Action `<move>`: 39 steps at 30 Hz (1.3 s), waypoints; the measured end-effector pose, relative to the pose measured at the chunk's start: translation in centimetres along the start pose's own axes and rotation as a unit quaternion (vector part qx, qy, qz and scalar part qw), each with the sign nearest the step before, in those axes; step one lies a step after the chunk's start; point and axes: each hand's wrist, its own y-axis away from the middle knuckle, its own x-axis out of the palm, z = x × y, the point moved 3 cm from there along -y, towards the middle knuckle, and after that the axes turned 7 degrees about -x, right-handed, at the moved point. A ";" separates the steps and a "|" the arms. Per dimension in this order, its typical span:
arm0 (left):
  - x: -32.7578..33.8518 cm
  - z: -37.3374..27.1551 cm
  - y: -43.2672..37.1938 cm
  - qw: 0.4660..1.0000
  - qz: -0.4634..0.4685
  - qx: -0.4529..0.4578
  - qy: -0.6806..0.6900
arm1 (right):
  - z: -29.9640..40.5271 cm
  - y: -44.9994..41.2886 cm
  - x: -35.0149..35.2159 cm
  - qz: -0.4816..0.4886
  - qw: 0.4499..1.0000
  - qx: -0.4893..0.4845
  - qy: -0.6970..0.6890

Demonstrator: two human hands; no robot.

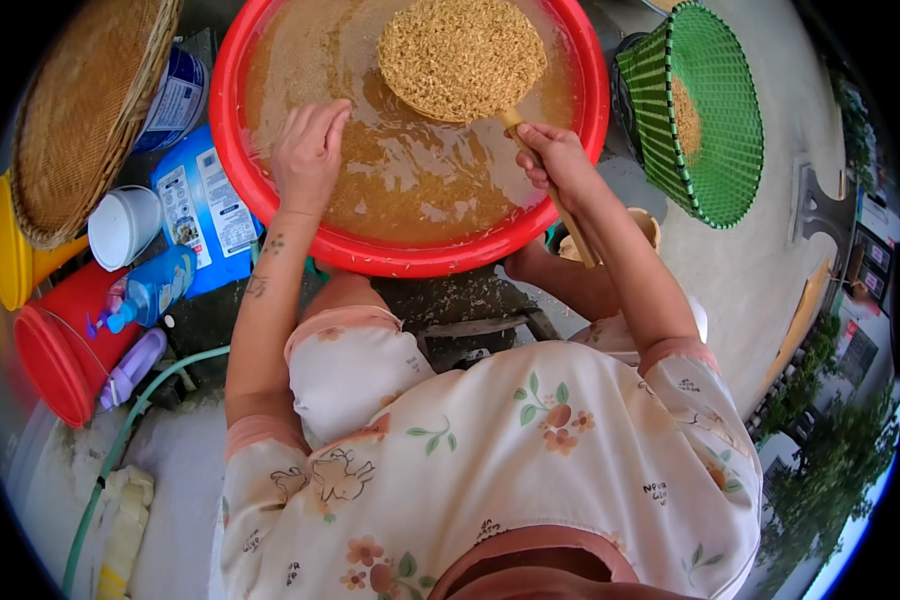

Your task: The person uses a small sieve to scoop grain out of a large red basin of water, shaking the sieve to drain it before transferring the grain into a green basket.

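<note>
A large round red plastic tub (412, 264) holds brownish, rippling water (420, 191). My right hand (559, 161) is closed around the wooden handle (576, 229) of a round strainer-like scoop. Heaped on the scoop are tan, unhusked grains (461, 56), which cover most of it and hide its bowl. The scoop is over the far right part of the water. On the tub's left side, my left hand (307, 146) is above the water with its fingers bent; their tips are partly hidden, so I cannot tell whether they close on anything.
Right of the tub, a green woven basket (720, 112) holds some grain (685, 120). A flat woven bamboo tray (82, 112) leans at the left. Near it are a white pail (124, 225), a blue jug (217, 210), a red bucket (64, 337) and a green hose (120, 450).
</note>
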 end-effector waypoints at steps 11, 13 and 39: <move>5.6 -5.1 -1.7 0.986 0.099 0.133 -0.004 | -0.4 0.3 1.7 0.008 1.000 -0.007 0.025; 5.7 -5.1 -1.7 0.985 0.100 0.142 -0.014 | -0.5 0.2 1.9 0.002 0.999 -0.008 0.033; -5.7 9.8 5.8 0.926 -0.014 -0.195 -0.322 | 1.4 0.9 -1.8 -0.036 0.999 -0.011 0.008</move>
